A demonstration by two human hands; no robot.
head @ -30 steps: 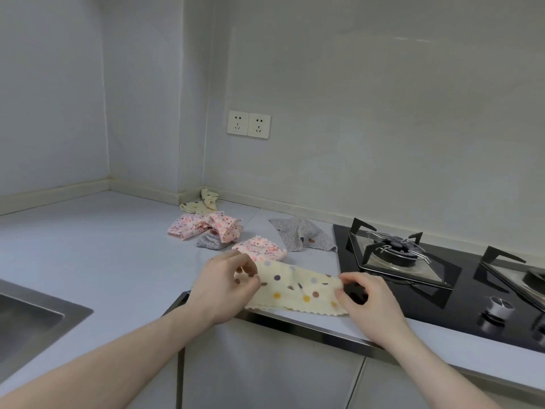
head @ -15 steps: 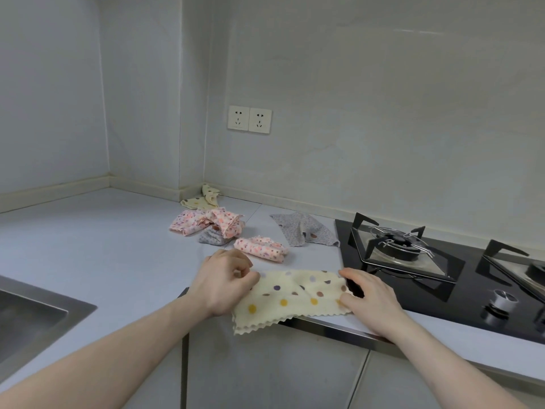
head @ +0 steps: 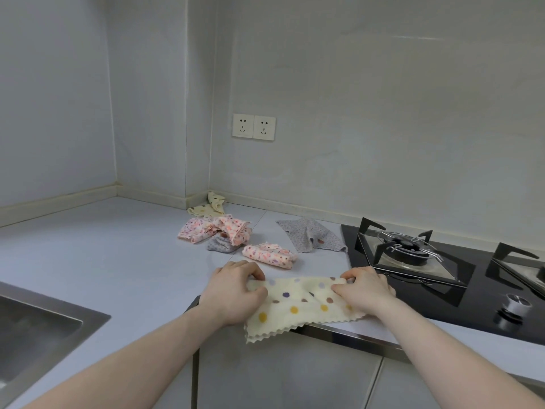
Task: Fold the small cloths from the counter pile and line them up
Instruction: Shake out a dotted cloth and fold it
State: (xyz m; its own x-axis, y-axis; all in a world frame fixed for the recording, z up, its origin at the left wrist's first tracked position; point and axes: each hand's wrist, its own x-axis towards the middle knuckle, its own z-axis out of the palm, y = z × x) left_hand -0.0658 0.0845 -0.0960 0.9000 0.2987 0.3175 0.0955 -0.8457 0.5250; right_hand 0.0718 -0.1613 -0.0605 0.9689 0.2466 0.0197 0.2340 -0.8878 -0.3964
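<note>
My fingers (head: pixel 256 271) on both hands are curled and pinching the far edge of the cream dotted cloth (head: pixel 298 308), left hand (head: pixel 234 293) at one corner and right hand (head: pixel 364 289) at the other; it lies doubled just left of the hob (head: pixel 442 278), its near edge hanging off the counter. Left of the hob and further back, most of the work looks undone to me: the grey cloth (head: pixel 309 237) lies flat, the pink-and-grey heap (head: pixel 216 231) and cream one (head: pixel 208 206) are rumpled. Only the small pink cloth (head: pixel 269 252) looks folded.

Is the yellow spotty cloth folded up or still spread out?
Folded once, not finished. The yellow spotty cloth shows two zigzag edges stacked at its near side, and the left hand and right hand pinch its far fold.
</note>
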